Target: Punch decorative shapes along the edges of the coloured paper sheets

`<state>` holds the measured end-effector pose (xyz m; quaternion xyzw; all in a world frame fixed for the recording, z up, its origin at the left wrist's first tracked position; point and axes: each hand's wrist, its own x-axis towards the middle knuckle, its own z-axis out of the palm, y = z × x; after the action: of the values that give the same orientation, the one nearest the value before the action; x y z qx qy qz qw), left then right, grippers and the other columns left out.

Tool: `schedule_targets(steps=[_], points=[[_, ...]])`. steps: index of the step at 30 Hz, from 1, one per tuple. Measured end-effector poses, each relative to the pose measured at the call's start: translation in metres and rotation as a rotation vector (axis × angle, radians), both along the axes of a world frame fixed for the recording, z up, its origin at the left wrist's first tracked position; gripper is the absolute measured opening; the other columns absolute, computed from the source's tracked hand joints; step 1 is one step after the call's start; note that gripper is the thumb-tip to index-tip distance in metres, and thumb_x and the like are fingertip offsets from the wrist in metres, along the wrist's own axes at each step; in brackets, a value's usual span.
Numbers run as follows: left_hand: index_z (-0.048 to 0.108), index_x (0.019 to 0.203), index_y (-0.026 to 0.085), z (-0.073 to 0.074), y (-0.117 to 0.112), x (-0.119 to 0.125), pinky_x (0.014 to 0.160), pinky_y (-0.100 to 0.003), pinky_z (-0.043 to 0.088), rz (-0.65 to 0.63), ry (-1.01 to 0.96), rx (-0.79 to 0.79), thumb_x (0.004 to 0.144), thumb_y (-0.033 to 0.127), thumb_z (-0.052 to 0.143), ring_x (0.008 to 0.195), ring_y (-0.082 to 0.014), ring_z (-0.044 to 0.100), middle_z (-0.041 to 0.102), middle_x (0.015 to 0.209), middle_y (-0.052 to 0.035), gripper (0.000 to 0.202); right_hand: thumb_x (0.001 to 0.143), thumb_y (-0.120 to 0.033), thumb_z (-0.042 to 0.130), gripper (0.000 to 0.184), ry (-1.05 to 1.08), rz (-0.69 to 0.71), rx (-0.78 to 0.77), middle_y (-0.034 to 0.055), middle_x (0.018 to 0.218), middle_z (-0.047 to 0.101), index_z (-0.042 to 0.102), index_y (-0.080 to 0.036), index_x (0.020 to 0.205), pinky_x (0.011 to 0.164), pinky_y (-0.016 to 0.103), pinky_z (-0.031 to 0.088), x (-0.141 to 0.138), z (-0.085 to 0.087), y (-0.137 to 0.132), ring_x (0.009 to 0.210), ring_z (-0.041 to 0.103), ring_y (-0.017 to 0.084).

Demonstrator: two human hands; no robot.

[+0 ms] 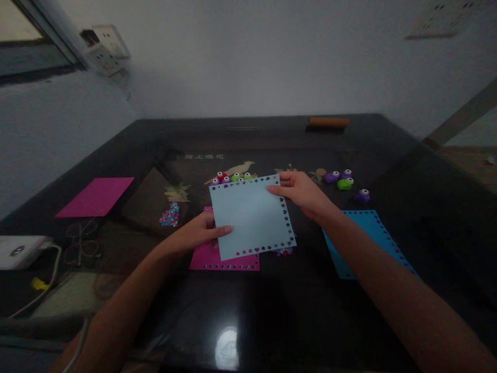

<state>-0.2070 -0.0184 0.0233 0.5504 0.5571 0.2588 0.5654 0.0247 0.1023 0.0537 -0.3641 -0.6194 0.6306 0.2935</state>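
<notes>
Faintly, table lettering blurs beyond the sheet.

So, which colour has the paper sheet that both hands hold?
The sheet is pale blue, with small punched shapes near its edges; the head view shows it.

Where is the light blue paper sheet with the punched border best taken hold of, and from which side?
Probably at two opposite places, as now: the left hand pinches the lower left edge from the left, the right hand the upper right corner from the right. The light blue sheet is thin and its border is punched, so thumbs should reach the plain part.
</notes>
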Motion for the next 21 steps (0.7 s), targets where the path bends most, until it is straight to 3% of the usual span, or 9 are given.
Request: schedule_targets(steps=[5, 21], points=[[0.059, 0.068, 0.014, -0.002, -0.001, 0.002, 0.044, -0.021, 0.036, -0.073, 0.022, -0.01, 0.078, 0.048, 0.061, 0.043, -0.0079, 0.046, 0.055, 0.051, 0.0028, 0.036, 0.069, -0.019, 0.068, 0.009, 0.001, 0.004, -0.012, 0.0015, 0.073, 0.066, 0.065, -0.016, 0.077, 0.058, 0.026, 0.047, 0.001, 0.001, 0.001, 0.062, 0.059, 0.012], [0.061, 0.086, 0.016, -0.014, -0.003, 0.006, 0.055, -0.026, 0.05, -0.099, 0.045, 0.006, 0.079, 0.042, 0.062, 0.056, -0.0139, 0.061, 0.067, 0.07, -0.0024, 0.026, 0.069, -0.021, 0.069, 0.01, -0.037, 0.012, 0.087, 0.0024, 0.075, 0.066, 0.065, -0.016, 0.077, 0.065, 0.03, 0.048, 0.002, 0.005, 0.002, 0.068, 0.061, 0.015]])
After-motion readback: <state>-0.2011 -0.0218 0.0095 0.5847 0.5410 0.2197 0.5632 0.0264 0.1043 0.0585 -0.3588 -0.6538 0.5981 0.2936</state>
